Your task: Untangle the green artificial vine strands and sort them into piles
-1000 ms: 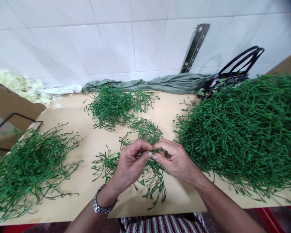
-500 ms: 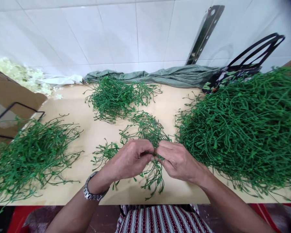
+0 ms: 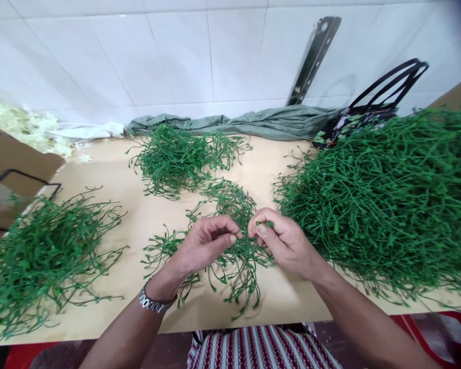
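Observation:
My left hand [image 3: 204, 245], with a metal-band watch [image 3: 152, 301] at the wrist, is closed in a pinch; whatever lies between thumb and forefinger is too small to make out. A short gap to its right, my right hand [image 3: 286, 243] is curled around a green plastic stem, whose tip [image 3: 269, 224] pokes out above the thumb. Beneath both hands spreads a loose bunch of thin green stems [image 3: 243, 279] with small budded ends. Another heap of such stems [image 3: 172, 156] lies farther back.
A large mound of green stems [image 3: 380, 205] fills the right side, and a smaller pile [image 3: 49, 256] lies left. Behind are a green cloth [image 3: 246, 123], a black-handled bag [image 3: 353, 123] and pale flowers [image 3: 26, 125]. A cardboard box [image 3: 26, 154] stands at left.
My hands were together at the fingertips over the stems and are now slightly apart. A green piece now shows in my right hand. The view has shifted a little.

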{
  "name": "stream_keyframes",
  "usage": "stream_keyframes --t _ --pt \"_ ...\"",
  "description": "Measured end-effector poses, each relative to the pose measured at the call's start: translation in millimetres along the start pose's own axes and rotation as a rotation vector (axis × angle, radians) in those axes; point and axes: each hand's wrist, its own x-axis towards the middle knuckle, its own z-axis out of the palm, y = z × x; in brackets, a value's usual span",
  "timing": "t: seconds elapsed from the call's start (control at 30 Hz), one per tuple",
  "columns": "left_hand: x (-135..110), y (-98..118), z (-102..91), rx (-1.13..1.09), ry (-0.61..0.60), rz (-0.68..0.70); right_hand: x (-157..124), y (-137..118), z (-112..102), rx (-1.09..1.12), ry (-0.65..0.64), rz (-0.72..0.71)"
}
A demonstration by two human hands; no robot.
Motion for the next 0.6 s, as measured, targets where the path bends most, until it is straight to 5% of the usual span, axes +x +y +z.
stream_keyframes --t 0.33,0.6 --pt "-2.3 -9.4 17.9 0.067 0.260 0.150 -0.7 7.0 23.6 0.043 -0.028 0.204" --pt "-4.4 -3.0 14.2 0.671 0.130 0.258 -1.8 1.6 16.8 -0.267 -0.050 0.101"
